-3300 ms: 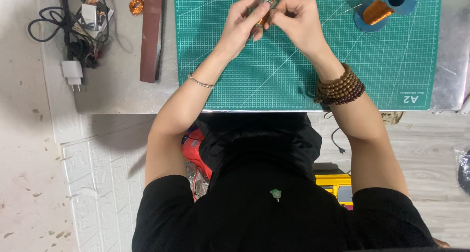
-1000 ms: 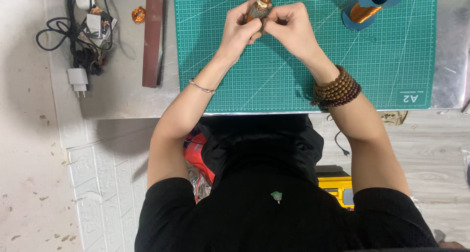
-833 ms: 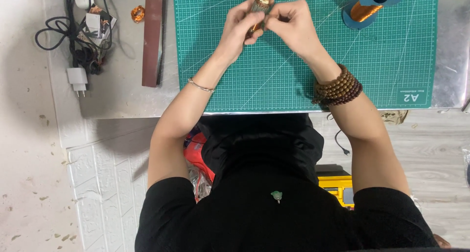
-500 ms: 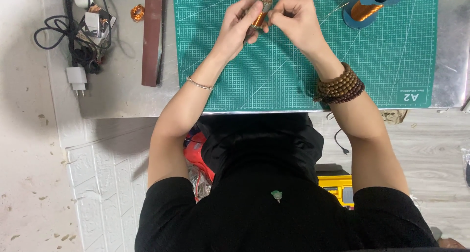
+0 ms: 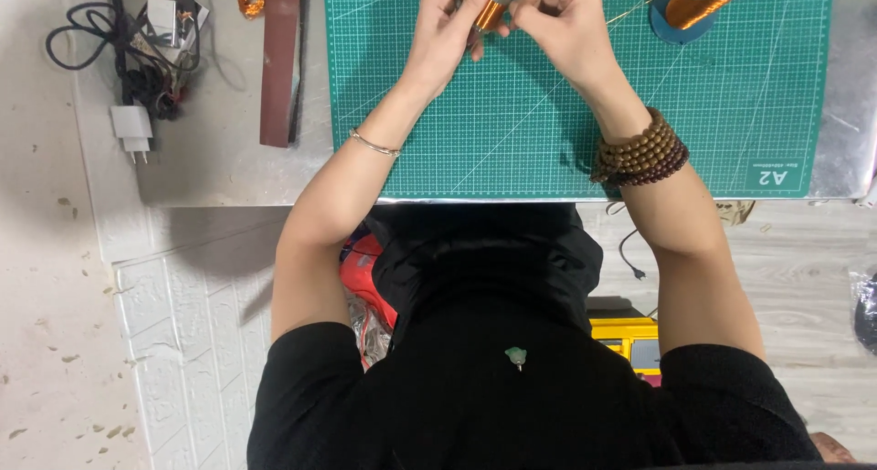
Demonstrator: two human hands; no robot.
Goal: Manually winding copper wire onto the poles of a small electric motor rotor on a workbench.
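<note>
Both hands [image 5: 502, 18] pinching a copper coil [image 5: 491, 13] above green cutting mat [image 5: 548, 132] on grey metal table [image 5: 219, 168].

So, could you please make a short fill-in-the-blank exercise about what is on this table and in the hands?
1. Both hands, left hand and right hand, hold a small copper-wound coil above a cutting mat whose colour is ____.
2. The brown bead bracelet is on the ____ wrist.
3. The spool of copper wire lies near the mat's far ____ corner.
4. The white charger plug lies ____ the mat.

Missing words: green; right; right; off
</note>
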